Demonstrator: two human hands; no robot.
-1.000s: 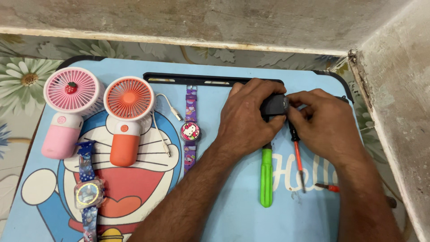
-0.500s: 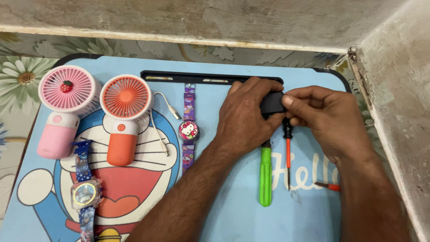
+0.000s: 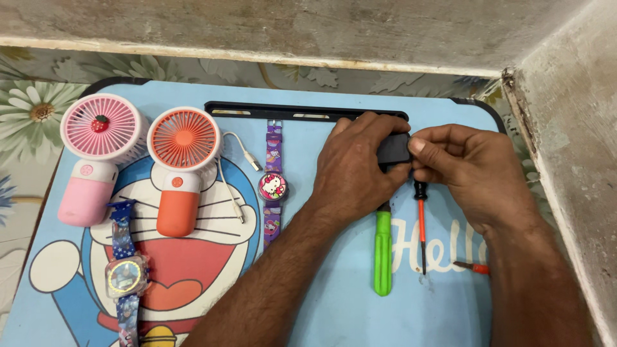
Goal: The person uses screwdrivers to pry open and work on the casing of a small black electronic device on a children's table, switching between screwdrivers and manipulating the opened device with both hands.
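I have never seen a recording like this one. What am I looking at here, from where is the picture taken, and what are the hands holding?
There is no machine: a person works with two bare hands. The camera sits on the person's head and looks down, so the arms enter from the bottom of the picture.

The left hand and the right hand meet on a small black object and grip it between them; what it is cannot be told.

The surface is a blue cartoon-printed table. On it lie a pink handheld fan, an orange handheld fan with a white cable, a purple watch, a blue watch, a green-handled tool and a thin red screwdriver.
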